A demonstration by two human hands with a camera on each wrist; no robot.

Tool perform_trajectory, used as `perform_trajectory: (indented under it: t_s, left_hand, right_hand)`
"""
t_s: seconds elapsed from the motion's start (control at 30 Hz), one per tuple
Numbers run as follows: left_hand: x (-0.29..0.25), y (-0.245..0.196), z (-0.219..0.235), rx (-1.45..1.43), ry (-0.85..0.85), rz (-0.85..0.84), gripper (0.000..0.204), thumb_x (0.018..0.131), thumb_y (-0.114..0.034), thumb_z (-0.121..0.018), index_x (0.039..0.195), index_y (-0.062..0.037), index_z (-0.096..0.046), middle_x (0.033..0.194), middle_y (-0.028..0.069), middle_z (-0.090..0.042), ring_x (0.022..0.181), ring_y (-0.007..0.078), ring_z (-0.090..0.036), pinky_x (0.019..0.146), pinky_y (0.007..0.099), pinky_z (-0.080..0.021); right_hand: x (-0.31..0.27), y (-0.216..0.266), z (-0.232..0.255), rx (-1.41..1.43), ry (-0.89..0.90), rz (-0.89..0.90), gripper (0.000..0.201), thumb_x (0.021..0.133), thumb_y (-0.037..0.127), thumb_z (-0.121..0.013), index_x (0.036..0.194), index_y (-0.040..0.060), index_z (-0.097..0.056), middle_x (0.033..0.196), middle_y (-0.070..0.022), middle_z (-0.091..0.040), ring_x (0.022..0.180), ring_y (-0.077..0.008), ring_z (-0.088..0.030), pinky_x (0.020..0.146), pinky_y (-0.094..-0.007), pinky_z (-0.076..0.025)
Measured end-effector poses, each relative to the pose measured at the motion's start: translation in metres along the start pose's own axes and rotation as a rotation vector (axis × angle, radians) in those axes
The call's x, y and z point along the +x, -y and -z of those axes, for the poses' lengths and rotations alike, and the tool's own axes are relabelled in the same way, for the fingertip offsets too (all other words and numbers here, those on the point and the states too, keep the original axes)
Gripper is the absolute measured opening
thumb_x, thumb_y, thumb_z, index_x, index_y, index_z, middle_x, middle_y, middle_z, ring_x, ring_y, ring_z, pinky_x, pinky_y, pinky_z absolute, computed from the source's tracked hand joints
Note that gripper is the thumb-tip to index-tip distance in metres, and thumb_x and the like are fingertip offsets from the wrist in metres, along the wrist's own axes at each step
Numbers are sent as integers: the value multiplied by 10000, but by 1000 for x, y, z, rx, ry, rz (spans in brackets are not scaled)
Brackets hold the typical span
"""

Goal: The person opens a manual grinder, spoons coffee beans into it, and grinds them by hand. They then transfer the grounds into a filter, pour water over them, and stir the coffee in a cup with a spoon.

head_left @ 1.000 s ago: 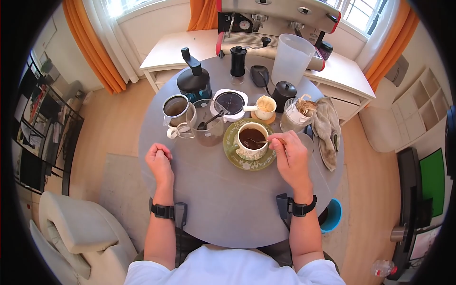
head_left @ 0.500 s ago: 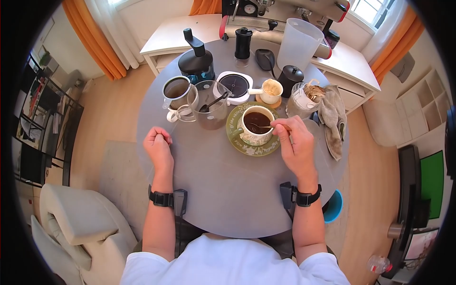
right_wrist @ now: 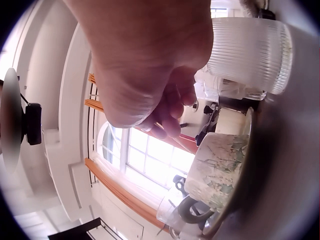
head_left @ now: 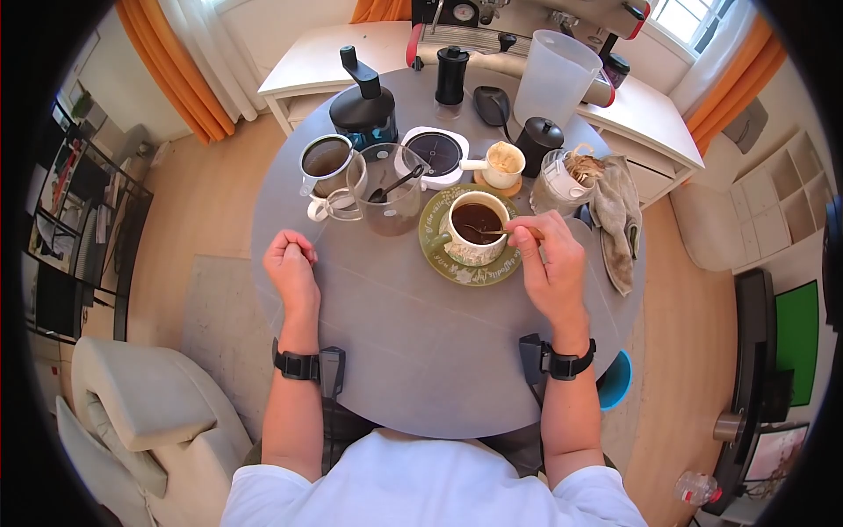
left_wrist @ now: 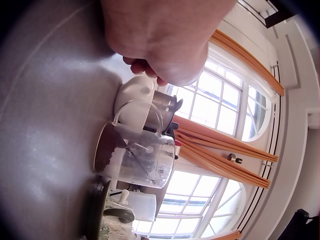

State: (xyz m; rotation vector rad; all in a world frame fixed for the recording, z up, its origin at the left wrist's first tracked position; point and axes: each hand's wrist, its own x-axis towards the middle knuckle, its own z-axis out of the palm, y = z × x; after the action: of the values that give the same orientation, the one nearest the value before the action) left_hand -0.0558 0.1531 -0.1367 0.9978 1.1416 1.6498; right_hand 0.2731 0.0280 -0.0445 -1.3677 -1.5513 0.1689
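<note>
My right hand (head_left: 557, 268) pinches the handle of a thin metal spoon (head_left: 494, 232), whose far end dips into dark coffee (head_left: 475, 217). The coffee fills much of a cream patterned cup (head_left: 472, 253) with a green handle, which stands on a green lettered saucer (head_left: 479, 277). In the right wrist view, the thumb and fingers close on the spoon (right_wrist: 183, 145) above the cup (right_wrist: 214, 167). My left hand (head_left: 291, 270) rests on the table at the left, fingers loosely curled and holding nothing. Ahead of it, in the left wrist view, stands a clear glass jug (left_wrist: 145, 160).
Behind the cup are a black spoon (head_left: 400, 184) in the jug, a filter mug (head_left: 327, 162), a white scale (head_left: 435, 156), a small white handled pot (head_left: 503, 165) and a black canister (head_left: 538, 140). A ribbed glass (head_left: 558, 189) and a grey cloth (head_left: 615, 220) lie right.
The head view has shifted, so the table items sit higher in it. The spoon has moved slightly left within the coffee, still held by my right hand. My left hand stays at rest.
</note>
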Motion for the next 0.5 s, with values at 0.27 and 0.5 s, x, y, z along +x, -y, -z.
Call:
perform_trajectory:
  t_s: [0.27,0.5]
  left_hand:
    - [-1,-2,0,35,4,16,234,852,98,-396,748,-45,-550,645,52,-525,585,132,-464,551,266,-337]
    - [0,0,-1,2,-1,7,246,834,107,-403,724,-30,-575,634,31,-530,570,112,-474,538,255,-340]
  right_hand:
    - [3,-9,0,-120,-49,63,101,1026,81,-671,1044,8,-738,872,-109,-694,811,-274,-624,716,-379,-517]
    - [-1,-3,7,-9,16,-28,109,1029,97,-671,1047,17,-743,878,-111,-699,825,-266,-627,721,-377,-513]
